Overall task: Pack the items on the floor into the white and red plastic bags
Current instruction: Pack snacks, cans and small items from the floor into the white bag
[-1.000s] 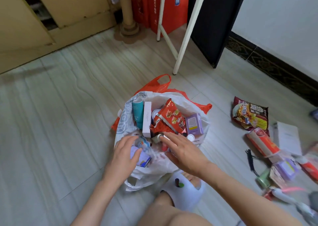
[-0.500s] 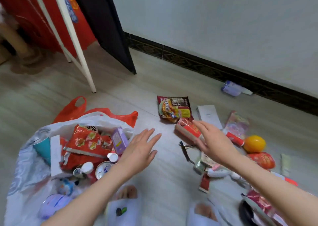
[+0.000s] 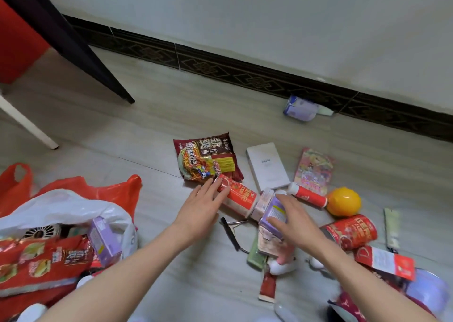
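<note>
Both hands are out over the scatter on the floor (image 3: pixel 157 116), and neither grip has closed properly on anything yet. The left hand (image 3: pixel 198 209) lies with straight fingers across the near end of the red-and-white tube (image 3: pixel 239 196), touching it rather than wrapping it. The right hand (image 3: pixel 294 220) comes down, fingers spread and relaxed, onto the purple box (image 3: pixel 272 211) just beside that tube; I would call it released too, though its fingertips are partly hidden behind the box.

The risks I see are plain ones. The tube is round and lies partly on the noodle packet (image 3: pixel 207 158), so a flat push from the left grip could roll it away towards the white box (image 3: pixel 267 166) instead of lifting it. Under the right grip the purple box sits on a loose heap of sachets and cards; grabbing it fast may drag those along or spill them further. The red can (image 3: pixel 349 231) and the yellow ball (image 3: pixel 343 204), just beyond the right grip, would both roll if knocked by the wrist.

The white bag (image 3: pixel 66 207), with the red bag (image 3: pixel 115 194) behind it, stands well to the left of the left grip, already heaped. Anything dropped on top may slide straight back out.
</note>
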